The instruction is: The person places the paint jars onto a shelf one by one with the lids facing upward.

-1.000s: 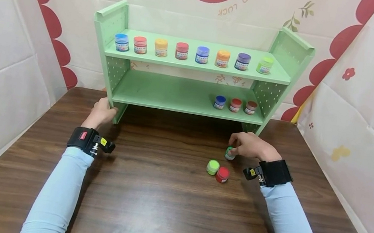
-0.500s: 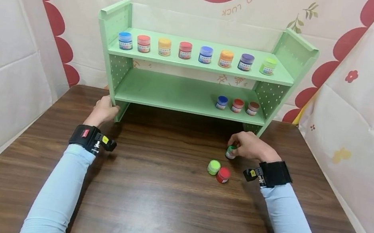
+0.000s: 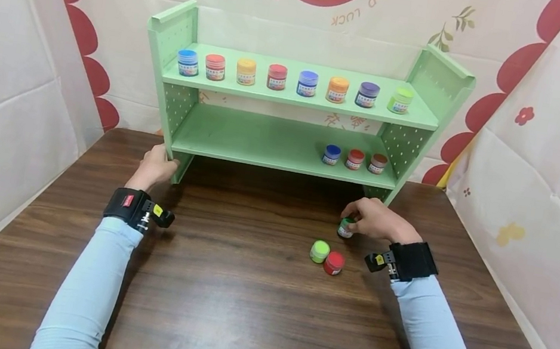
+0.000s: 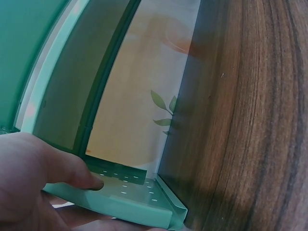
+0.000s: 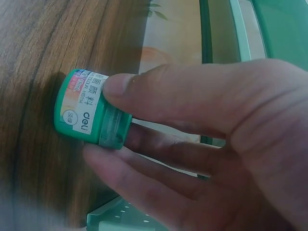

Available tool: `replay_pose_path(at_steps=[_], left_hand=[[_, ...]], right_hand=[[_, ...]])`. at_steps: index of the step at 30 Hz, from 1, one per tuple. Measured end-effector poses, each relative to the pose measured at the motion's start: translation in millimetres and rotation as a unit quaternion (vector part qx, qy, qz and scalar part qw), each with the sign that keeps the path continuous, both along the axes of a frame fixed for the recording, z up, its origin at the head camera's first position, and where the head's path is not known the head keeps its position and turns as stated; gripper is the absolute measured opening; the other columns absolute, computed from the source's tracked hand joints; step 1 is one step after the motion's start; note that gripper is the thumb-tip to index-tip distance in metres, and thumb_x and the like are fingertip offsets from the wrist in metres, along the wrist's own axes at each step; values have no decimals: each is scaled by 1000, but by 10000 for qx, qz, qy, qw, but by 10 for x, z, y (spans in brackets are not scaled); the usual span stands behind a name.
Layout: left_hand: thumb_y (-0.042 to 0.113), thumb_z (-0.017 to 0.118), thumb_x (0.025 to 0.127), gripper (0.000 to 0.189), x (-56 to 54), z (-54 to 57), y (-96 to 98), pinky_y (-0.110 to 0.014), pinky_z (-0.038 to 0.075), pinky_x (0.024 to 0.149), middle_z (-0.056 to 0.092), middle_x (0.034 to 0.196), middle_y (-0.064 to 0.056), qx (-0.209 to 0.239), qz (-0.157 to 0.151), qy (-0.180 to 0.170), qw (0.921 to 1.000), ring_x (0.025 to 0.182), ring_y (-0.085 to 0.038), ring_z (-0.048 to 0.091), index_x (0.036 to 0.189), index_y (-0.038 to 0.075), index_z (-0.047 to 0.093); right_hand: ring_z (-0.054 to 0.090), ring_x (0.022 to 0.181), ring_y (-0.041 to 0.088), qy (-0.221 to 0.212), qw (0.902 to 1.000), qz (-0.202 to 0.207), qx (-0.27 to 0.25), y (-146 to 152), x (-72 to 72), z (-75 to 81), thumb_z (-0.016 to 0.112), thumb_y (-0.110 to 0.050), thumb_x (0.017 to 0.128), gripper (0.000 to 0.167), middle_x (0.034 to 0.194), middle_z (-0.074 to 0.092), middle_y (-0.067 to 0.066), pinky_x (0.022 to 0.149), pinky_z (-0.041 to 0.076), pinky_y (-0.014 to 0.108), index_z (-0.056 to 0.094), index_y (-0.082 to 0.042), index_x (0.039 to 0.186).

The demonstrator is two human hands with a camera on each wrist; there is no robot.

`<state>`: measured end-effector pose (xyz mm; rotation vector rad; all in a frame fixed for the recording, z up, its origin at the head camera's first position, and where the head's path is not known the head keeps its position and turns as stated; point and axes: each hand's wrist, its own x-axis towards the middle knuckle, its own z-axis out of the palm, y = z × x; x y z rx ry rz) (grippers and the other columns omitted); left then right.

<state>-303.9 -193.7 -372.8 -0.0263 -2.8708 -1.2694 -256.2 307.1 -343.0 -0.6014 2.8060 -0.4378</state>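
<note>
My left hand (image 3: 155, 167) grips the lower left side panel of the green shelf (image 3: 291, 102); in the left wrist view the thumb lies over the panel's edge (image 4: 115, 207) with fingers beneath. On the table in front of the shelf's right end, my right hand (image 3: 376, 219) holds a green paint jar (image 5: 86, 106) between thumb and fingers. The jar stands upright at the tabletop, its label showing in the right wrist view. Nearer to me are a light green paint jar (image 3: 320, 251) and a red paint jar (image 3: 334, 263), side by side.
Several paint jars line the upper shelf, from a blue jar (image 3: 188, 63) to a lime jar (image 3: 401, 100). On the lower shelf's right stand a dark blue jar (image 3: 332, 154), a red jar (image 3: 355, 159) and a brown jar (image 3: 377, 164). Printed cloth (image 3: 3, 97) surrounds the wooden table (image 3: 216, 310).
The head view has shifted slightly. Both hands stay where they were, the left on the shelf panel and the right on the green paint jar.
</note>
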Motion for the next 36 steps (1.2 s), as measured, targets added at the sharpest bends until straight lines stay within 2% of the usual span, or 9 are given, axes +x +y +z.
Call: replay_pose_path(at_steps=[7, 11, 15, 19, 23, 25, 28, 33, 36], left_hand=[[16, 47, 98, 22, -1, 20, -26, -40, 45, 81, 57, 104, -18, -14, 20, 32, 10000, 99, -34, 55, 112, 2, 53], [16, 47, 97, 19, -7, 32, -36, -39, 43, 79, 55, 100, -17, -48, 65, 41, 10000, 97, -33, 53, 109, 1, 51], [16, 47, 98, 19, -22, 29, -29, -39, 44, 82, 54, 101, -16, 18, 24, -12, 10000, 99, -33, 53, 111, 1, 51], [16, 48, 99, 18, -24, 7, -22, -40, 45, 84, 54, 101, -16, 93, 45, -89, 9999, 100, -32, 55, 111, 2, 50], [16, 47, 98, 20, -23, -34, -28, -44, 46, 86, 56, 103, -17, 1, 76, -47, 10000, 101, -34, 54, 111, 1, 51], [16, 47, 97, 20, -20, -44, -20, -46, 45, 88, 56, 104, -18, -36, 65, -12, 10000, 101, -34, 53, 110, 1, 51], [16, 47, 97, 22, -20, -48, -7, -47, 45, 88, 55, 105, -18, -31, 45, 15, 10000, 102, -35, 52, 112, 1, 52], [16, 47, 97, 19, -22, -34, -6, -44, 44, 85, 54, 100, -16, -39, 12, 40, 10000, 99, -33, 53, 110, 2, 51], [16, 48, 96, 22, -9, -40, -11, -48, 46, 87, 56, 103, -18, -73, 10, 119, 9999, 101, -35, 53, 111, 1, 53]], right_hand=[[69, 101, 25, 273, 9990, 136, -332, -77, 25, 89, 73, -7, 93, 29, 117, 74, 14, 81, 57, 36, 73, 0, 121], [70, 100, 24, 804, 9939, 239, -712, -208, 91, 290, 73, -9, 94, 30, 114, 75, 13, 84, 58, 40, 73, -2, 122], [71, 101, 26, 1543, 9824, 378, -985, -366, 144, 530, 74, -9, 94, 31, 116, 74, 13, 87, 59, 46, 73, -4, 124], [69, 105, 28, 2228, 9681, 580, -989, -583, 80, 731, 75, -9, 93, 33, 122, 71, 14, 89, 58, 47, 72, -3, 126], [68, 103, 30, 2599, 9603, 771, -659, -800, -79, 897, 76, -10, 93, 34, 121, 71, 16, 86, 56, 46, 72, -2, 126], [68, 103, 31, 2643, 9599, 824, -429, -871, -176, 964, 76, -11, 93, 34, 122, 71, 18, 84, 55, 47, 72, -3, 125], [69, 105, 33, 2486, 9648, 829, -192, -938, -343, 1014, 76, -11, 93, 34, 122, 73, 18, 85, 54, 47, 73, -3, 125], [65, 121, 34, 1956, 9781, 712, 21, -1000, -574, 1012, 72, -11, 94, 35, 127, 72, 18, 100, 52, 50, 71, -1, 127], [63, 124, 35, 1746, 9820, 712, 92, -1034, -646, 1007, 72, -11, 94, 35, 128, 71, 19, 105, 51, 50, 71, 0, 127]])
